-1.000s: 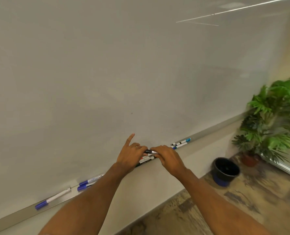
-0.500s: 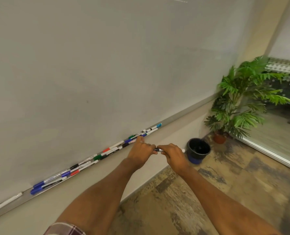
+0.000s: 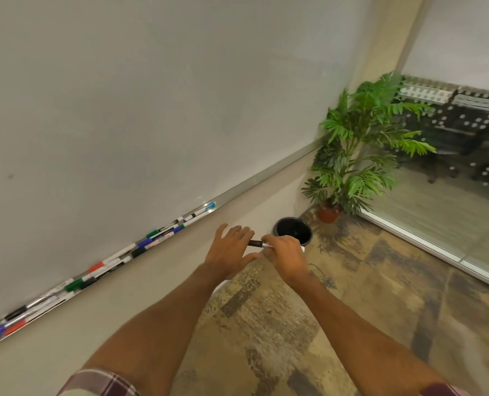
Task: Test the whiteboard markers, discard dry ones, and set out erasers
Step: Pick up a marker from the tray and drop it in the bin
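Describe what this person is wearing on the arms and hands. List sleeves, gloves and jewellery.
Both forearms are bare. The left sleeve is short, checked in maroon and white. Only a maroon sliver of the right sleeve shows at the picture's bottom edge. The left hand and right hand wear no gloves, and no watch or ring is visible.

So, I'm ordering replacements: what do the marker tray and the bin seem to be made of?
Tray: likely brushed aluminium, given its silvery, dull sheen and straight extruded edge. Bin: probably black plastic, semi-gloss, with soft highlights on its rim; painted metal can't be excluded.
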`<action>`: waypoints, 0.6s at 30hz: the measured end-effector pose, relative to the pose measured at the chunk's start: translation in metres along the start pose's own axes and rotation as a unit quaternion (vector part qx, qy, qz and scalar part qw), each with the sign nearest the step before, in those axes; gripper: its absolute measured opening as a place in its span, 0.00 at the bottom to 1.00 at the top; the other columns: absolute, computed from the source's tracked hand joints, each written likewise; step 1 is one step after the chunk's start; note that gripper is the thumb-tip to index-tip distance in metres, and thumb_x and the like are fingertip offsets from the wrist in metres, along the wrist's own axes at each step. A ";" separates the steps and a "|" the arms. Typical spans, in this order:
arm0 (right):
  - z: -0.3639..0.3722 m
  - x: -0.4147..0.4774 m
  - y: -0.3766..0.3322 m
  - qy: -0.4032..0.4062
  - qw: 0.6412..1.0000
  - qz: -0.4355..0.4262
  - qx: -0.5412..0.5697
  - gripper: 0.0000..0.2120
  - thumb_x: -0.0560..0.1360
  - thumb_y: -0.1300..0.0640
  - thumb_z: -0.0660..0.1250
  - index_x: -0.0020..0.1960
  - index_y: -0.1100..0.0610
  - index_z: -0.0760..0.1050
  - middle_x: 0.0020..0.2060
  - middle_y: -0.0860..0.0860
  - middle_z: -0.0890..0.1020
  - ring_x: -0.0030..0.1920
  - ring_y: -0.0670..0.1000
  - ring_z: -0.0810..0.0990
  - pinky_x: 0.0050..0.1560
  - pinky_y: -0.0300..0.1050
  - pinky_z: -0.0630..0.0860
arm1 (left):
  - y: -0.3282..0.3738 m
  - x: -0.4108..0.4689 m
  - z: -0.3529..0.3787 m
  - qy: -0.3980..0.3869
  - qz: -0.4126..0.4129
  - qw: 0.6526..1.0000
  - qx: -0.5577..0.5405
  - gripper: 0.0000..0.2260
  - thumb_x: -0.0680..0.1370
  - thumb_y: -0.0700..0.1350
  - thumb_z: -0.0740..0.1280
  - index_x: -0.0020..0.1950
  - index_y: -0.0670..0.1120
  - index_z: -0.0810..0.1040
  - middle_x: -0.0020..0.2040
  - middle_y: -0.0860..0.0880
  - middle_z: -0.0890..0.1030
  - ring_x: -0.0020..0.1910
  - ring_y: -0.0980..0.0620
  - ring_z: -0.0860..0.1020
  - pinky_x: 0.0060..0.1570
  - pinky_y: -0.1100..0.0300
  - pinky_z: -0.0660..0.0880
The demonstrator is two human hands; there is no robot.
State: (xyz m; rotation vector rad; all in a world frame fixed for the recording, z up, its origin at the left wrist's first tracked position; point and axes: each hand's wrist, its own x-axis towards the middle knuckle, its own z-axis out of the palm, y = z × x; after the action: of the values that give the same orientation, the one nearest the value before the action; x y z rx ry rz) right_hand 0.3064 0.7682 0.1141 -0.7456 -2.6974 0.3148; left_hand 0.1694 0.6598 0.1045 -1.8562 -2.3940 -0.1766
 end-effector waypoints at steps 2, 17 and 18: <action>0.005 0.002 0.018 0.004 1.000 0.025 -0.013 0.14 0.75 0.55 0.68 0.60 0.52 0.77 0.48 0.50 0.84 0.50 0.51 0.80 0.53 0.45 0.74 | 0.006 0.016 0.012 -0.029 -0.033 0.999 -0.008 0.37 0.77 0.69 0.40 0.78 0.47 0.57 0.78 0.48 0.60 0.77 0.49 0.56 0.74 0.45 0.45; 0.032 0.105 0.115 0.006 0.988 0.153 -0.028 0.11 0.75 0.61 0.66 0.55 0.52 0.80 0.49 0.48 0.83 0.48 0.49 0.78 0.60 0.45 0.67 | -0.017 0.194 0.082 -0.085 0.030 0.995 -0.048 0.36 0.78 0.69 0.47 0.80 0.51 0.44 0.80 0.50 0.47 0.79 0.48 0.44 0.74 0.42 0.37; 0.036 0.115 0.123 0.002 0.987 0.160 -0.034 0.11 0.75 0.61 0.66 0.55 0.52 0.80 0.49 0.48 0.84 0.48 0.49 0.78 0.61 0.44 0.66 | -0.020 0.206 0.086 -0.088 0.037 0.994 -0.048 0.36 0.78 0.69 0.47 0.80 0.51 0.45 0.80 0.50 0.47 0.79 0.48 0.44 0.74 0.42 0.36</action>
State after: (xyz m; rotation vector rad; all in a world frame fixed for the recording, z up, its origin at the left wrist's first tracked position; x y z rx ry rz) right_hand 0.2559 0.9279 0.0736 -1.2006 -2.5900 0.2942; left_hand 0.0979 0.8655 0.0511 -2.0803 -2.4653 -0.1282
